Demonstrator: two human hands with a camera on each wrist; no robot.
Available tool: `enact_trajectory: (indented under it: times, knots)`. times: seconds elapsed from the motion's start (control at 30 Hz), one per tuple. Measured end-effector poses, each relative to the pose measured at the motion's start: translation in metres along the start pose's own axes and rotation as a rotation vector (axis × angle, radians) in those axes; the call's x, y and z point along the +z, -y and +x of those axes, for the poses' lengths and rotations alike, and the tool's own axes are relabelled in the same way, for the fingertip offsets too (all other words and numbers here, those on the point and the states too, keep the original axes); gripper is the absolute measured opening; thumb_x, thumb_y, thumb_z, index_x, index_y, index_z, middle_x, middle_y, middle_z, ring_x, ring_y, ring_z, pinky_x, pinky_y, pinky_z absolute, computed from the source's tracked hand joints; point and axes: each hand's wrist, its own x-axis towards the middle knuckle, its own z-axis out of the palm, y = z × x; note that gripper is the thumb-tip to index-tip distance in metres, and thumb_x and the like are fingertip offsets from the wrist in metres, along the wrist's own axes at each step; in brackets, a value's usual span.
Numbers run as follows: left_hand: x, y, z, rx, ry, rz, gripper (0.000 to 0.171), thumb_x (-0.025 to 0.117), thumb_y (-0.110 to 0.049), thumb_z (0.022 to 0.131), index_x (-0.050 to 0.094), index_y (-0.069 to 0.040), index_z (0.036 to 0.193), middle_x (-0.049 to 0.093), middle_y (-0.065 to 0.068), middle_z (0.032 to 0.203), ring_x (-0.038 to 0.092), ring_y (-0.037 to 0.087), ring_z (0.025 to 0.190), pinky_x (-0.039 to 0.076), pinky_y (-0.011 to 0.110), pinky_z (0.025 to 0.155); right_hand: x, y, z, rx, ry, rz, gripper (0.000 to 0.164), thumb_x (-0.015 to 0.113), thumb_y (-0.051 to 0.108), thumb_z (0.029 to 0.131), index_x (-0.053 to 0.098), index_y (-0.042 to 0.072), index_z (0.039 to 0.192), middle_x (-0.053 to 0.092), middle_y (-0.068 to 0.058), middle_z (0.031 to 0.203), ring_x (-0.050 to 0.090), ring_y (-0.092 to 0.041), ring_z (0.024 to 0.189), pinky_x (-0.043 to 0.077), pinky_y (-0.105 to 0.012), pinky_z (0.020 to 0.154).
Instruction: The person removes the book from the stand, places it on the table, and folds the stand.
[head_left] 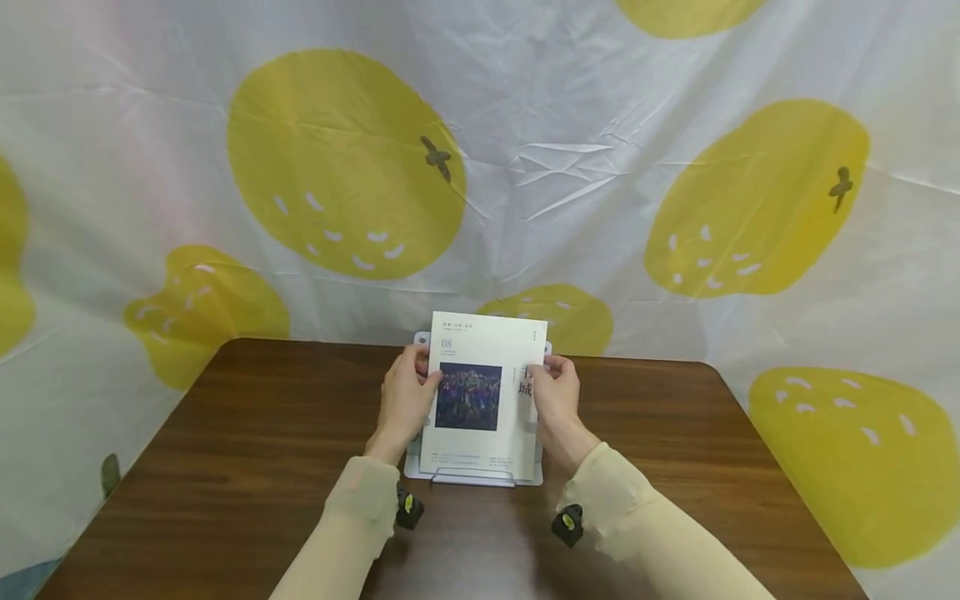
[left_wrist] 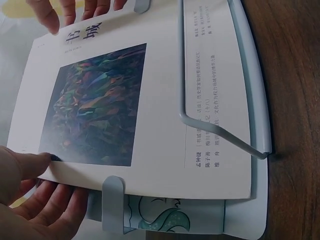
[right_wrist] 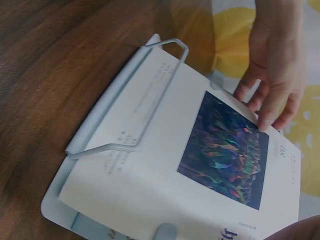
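A white magazine (head_left: 517,417) with a dark, colourful picture on its cover stands tilted back on a pale blue-grey book stand (head_left: 531,477). My left hand (head_left: 402,398) pinches its left edge, thumb on the cover and fingers behind. At the opposite edge my right hand (head_left: 558,404) holds it the same way. Across the lower cover runs the stand's wire bar (left_wrist: 220,131). A side clip (left_wrist: 114,202) overlaps one edge of the magazine in the left wrist view. Most of the stand's back plate is hidden behind the magazine.
The stand rests near the far edge of a dark brown wooden table (head_left: 247,467). Behind the table hangs a white cloth (head_left: 555,108) printed with large yellow fruit. Each wrist carries a small black camera (head_left: 408,507).
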Motion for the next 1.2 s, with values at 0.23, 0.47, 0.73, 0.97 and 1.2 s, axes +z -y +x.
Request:
enact_trajectory:
  times: [0.23, 0.47, 0.73, 0.97, 1.2]
  knots:
    - [0.000, 0.001, 0.000, -0.016, -0.022, -0.004, 0.034, 0.071, -0.008, 0.089, 0.059, -0.005, 0.121, 0.060, 0.008, 0.093, 0.058, 0.023, 0.081, 0.046, 0.039, 0.070, 0.002, 0.003, 0.000, 0.013, -0.003, 0.019, 0.032, 0.053, 0.001, 0.091, 0.046, 0.002, 0.122, 0.046, -0.013, 0.111, 0.047, -0.025, 0.097, 0.040, -0.034, 0.078]
    - [-0.002, 0.000, 0.003, -0.005, -0.041, -0.011, 0.027, 0.071, -0.010, 0.090, 0.063, -0.006, 0.115, 0.060, 0.005, 0.088, 0.057, 0.020, 0.077, 0.045, 0.035, 0.068, 0.000, 0.005, 0.005, 0.055, 0.001, 0.022, 0.035, 0.050, 0.001, 0.091, 0.052, 0.001, 0.125, 0.051, -0.013, 0.112, 0.051, -0.025, 0.099, 0.041, -0.036, 0.082]
    - [-0.001, -0.006, 0.010, -0.002, -0.025, -0.023, 0.024, 0.070, -0.013, 0.091, 0.066, -0.007, 0.114, 0.061, 0.005, 0.085, 0.058, 0.021, 0.076, 0.044, 0.035, 0.067, -0.006, 0.010, 0.010, 0.098, 0.016, 0.114, 0.030, 0.052, 0.006, 0.091, 0.058, 0.002, 0.121, 0.056, -0.011, 0.107, 0.054, -0.023, 0.094, 0.043, -0.037, 0.081]
    - [-0.007, -0.015, 0.021, 0.039, -0.029, -0.044, 0.023, 0.070, -0.013, 0.092, 0.065, -0.006, 0.114, 0.063, 0.007, 0.086, 0.059, 0.023, 0.077, 0.046, 0.036, 0.067, -0.008, 0.029, 0.012, 0.089, 0.037, 0.092, 0.033, 0.052, 0.008, 0.091, 0.056, 0.005, 0.124, 0.055, -0.010, 0.111, 0.052, -0.023, 0.099, 0.042, -0.039, 0.085]
    - [-0.014, -0.028, 0.034, 0.086, -0.041, -0.071, 0.022, 0.069, -0.014, 0.092, 0.066, -0.006, 0.113, 0.065, 0.009, 0.089, 0.062, 0.024, 0.078, 0.050, 0.038, 0.070, -0.007, 0.050, 0.014, 0.066, 0.033, 0.116, 0.031, 0.053, 0.006, 0.091, 0.057, 0.006, 0.121, 0.057, -0.008, 0.111, 0.054, -0.022, 0.097, 0.043, -0.038, 0.085]
